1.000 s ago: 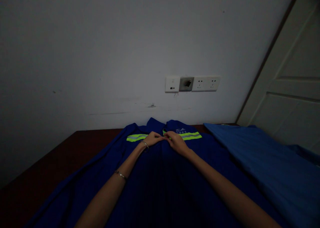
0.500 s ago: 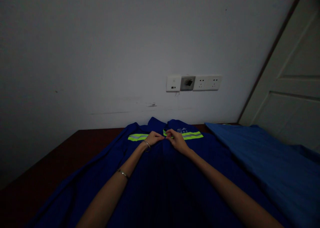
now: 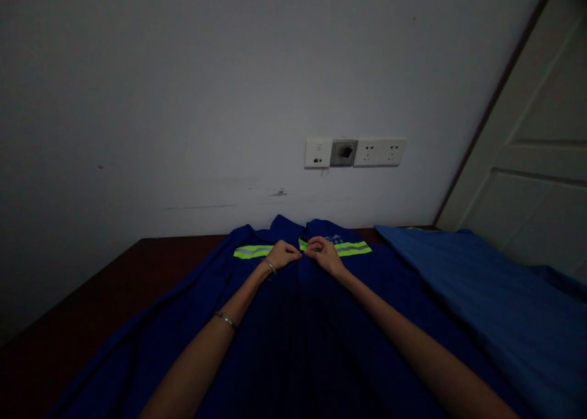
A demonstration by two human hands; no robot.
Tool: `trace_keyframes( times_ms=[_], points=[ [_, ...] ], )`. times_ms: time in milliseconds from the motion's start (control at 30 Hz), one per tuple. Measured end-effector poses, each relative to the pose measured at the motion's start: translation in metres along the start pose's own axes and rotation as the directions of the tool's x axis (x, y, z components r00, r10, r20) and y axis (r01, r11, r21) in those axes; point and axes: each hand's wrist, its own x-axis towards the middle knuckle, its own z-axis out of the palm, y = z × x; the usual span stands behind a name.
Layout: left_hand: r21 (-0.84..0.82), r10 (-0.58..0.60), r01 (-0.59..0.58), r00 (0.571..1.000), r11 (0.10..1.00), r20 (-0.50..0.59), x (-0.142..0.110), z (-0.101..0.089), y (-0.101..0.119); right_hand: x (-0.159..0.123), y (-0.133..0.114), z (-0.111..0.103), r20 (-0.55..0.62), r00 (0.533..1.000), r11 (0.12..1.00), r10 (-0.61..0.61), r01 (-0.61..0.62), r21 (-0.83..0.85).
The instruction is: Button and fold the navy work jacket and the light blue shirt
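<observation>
A dark blue work jacket (image 3: 206,296) with yellow-green reflective strips lies spread out, collar toward the wall. Along its front opening, just below the collar, my left hand (image 3: 283,254) pinches the cloth edge from the left. My right hand (image 3: 324,254) is closed at the same edge from the other side, its fingertips almost meeting those of the left. Any button or fastener between them is too small and dark to make out. White lettering on the jacket's chest is partly behind my right hand. Two thin bracelets circle my left wrist and forearm.
The dark reddish tabletop (image 3: 123,272) shows at left. A lighter blue cloth (image 3: 486,303) lies to the right of the jacket. Behind stands a pale wall (image 3: 183,101) with a row of sockets (image 3: 376,152). A panelled door (image 3: 536,192) is at the right.
Both hands stay at the jacket's front edge. The right-hand fingers have shifted and curled slightly; the jacket lies as before.
</observation>
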Motion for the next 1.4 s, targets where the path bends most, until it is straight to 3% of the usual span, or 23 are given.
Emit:
trace_keyframes(
  times_ms=[167, 300, 433, 533, 700, 800, 867, 1100, 1400],
  points=[
    [-0.001, -0.042, 0.042, 0.999, 0.999, -0.021, 0.001, 0.001, -0.001, -0.005, -0.011, -0.001, 0.044, 0.978, 0.959, -0.202, 0.207, -0.193],
    [-0.054, -0.102, 0.101, 0.995, 0.993, -0.008, 0.002, 0.001, -0.002, -0.012, -0.018, -0.005, 0.174, 0.912, 0.806, -0.373, 0.411, -0.427],
    [-0.077, -0.110, 0.111, 0.994, 0.991, 0.013, 0.003, 0.001, -0.002, -0.019, -0.025, -0.008, 0.274, 0.870, 0.693, -0.410, 0.492, -0.527],
    [-0.070, -0.083, 0.082, 0.997, 0.994, 0.000, 0.003, 0.001, -0.002, -0.020, -0.028, -0.008, 0.289, 0.859, 0.672, -0.421, 0.510, -0.537],
    [-0.043, -0.018, 0.018, 1.000, 0.999, -0.012, 0.002, 0.002, 0.001, -0.012, -0.020, -0.003, 0.120, 0.932, 0.831, -0.342, 0.359, -0.425],
    [-0.007, 0.007, -0.007, 1.000, 1.000, -0.025, 0.000, 0.003, 0.004, -0.005, -0.011, 0.000, 0.017, 0.982, 0.953, -0.188, 0.187, -0.238],
    [0.016, 0.018, -0.017, 0.999, 1.000, -0.051, -0.001, 0.003, 0.006, -0.002, -0.007, 0.001, -0.022, 0.997, 0.990, -0.078, 0.075, -0.120],
    [0.111, 0.055, -0.045, 0.995, 0.993, -0.083, 0.001, 0.008, 0.007, 0.005, -0.010, -0.001, -0.087, 0.976, 0.971, 0.198, -0.183, 0.152],
    [0.308, 0.149, -0.121, 0.987, 0.944, -0.068, 0.001, 0.007, 0.009, 0.007, -0.012, -0.006, -0.052, 0.945, 0.928, 0.322, -0.305, 0.216]
  ],
)
